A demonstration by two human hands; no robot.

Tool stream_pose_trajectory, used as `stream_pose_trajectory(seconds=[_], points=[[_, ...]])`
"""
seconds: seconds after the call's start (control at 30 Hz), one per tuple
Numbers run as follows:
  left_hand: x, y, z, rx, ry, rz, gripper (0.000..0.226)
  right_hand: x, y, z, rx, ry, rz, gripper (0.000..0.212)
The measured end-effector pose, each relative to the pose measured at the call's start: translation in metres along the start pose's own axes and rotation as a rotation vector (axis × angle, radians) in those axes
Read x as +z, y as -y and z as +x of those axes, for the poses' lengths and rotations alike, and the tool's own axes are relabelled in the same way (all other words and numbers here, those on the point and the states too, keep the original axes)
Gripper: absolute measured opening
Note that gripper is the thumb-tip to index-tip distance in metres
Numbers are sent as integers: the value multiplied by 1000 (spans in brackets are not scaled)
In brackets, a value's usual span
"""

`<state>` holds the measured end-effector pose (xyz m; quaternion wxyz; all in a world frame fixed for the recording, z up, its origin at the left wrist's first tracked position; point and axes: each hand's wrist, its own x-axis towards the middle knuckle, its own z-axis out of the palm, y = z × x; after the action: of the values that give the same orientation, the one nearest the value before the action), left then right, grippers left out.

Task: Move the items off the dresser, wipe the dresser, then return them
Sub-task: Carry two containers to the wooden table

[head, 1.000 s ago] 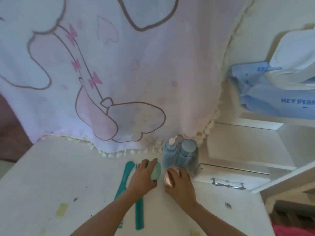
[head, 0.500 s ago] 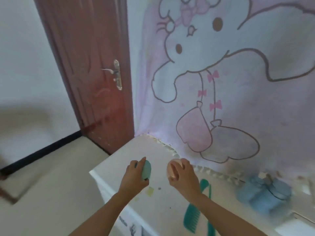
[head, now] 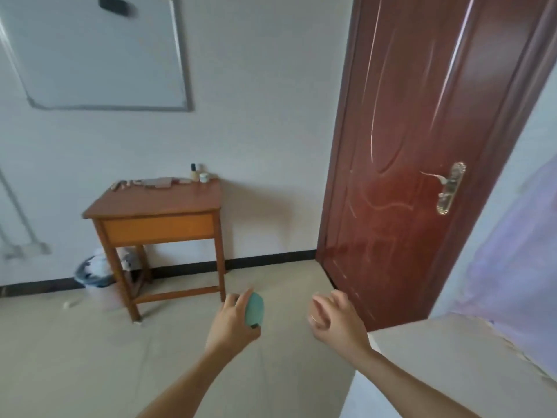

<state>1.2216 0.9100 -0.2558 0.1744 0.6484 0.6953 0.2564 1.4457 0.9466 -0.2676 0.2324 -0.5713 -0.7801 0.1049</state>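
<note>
- The left hand (head: 232, 324) grips a smooth, oval, teal case (head: 254, 310); the fingers curl over its upper edge and the thumb closes under its lower end.
- The right hand (head: 337, 324) has its fingers curled round a pale pink item (head: 316, 311). The fingers hide most of it, so its shape cannot be told.
- Both hands are held in the air over the beige tiled floor (head: 90, 357), a gap apart.
- The dresser (head: 452, 357), with a flat, matt white top, lies just right of and below the right hand. A thin lilac cloth (head: 512, 251) hangs beyond it.
- A glossy, reddish-brown panelled door (head: 407, 146) with a brass-coloured metal handle (head: 449, 188) stands beyond the right hand.
- A small square wooden table (head: 156, 203) stands well beyond and left of the left hand. Small bottles and flat items line its rear edge.
- A metal-framed whiteboard (head: 99, 52) hangs above the table.
</note>
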Motion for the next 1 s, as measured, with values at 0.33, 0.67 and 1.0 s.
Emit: stream_pose_trajectory(seconds=[0.33, 0.67, 1.0], points=[[-47, 67, 52, -187, -206, -30, 77, 44, 65, 109, -239, 63, 95, 47], [-66, 104, 179, -285, -305, -29, 78, 90, 76, 259, -389, 98, 197, 44], [-50, 170, 236, -563, -333, -155, 75, 173, 82, 356, -553, 399, 94, 51]])
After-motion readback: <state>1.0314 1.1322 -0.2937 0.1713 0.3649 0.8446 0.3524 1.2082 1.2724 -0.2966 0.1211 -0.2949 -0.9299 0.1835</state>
